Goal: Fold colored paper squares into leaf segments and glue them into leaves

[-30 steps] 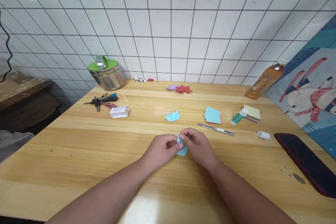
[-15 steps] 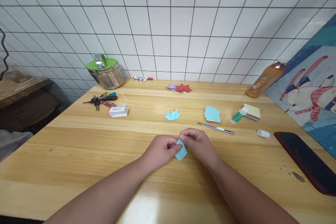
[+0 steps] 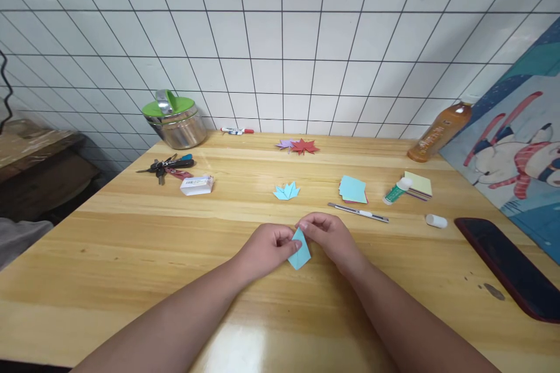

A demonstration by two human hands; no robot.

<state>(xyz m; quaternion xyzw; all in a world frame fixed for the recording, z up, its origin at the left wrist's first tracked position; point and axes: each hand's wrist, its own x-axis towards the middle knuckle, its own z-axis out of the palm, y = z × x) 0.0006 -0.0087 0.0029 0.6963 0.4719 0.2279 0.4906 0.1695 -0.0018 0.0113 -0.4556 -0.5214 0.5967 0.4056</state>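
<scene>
A small light-blue folded paper [image 3: 300, 256], kite-like in outline, is held just above or on the table, front and centre. My left hand [image 3: 269, 247] pinches its left side, with the thumb lying across the paper's face. At the paper's upper tip, my right hand [image 3: 329, 238] has thumb and forefinger closed on the edge. Beyond the hands lies a light-blue pointed origami piece [image 3: 287, 191]. Farther back are a red leaf-shaped origami [image 3: 305, 147] and a purple one [image 3: 286, 144] beside it.
To the right are blue paper squares [image 3: 352, 189], a utility knife [image 3: 357, 212], a glue stick [image 3: 397, 191], its cap [image 3: 436, 221], a paper stack [image 3: 417, 185], a phone [image 3: 510, 268] and a bottle [image 3: 440, 131]. Keys [image 3: 166, 166], a white box [image 3: 196, 185] and a lidded pot [image 3: 175, 122] stand left.
The paper has turned slightly between my fingers and more of its lower left part shows. Both hands keep their grip, with the right hand shifted slightly left.
</scene>
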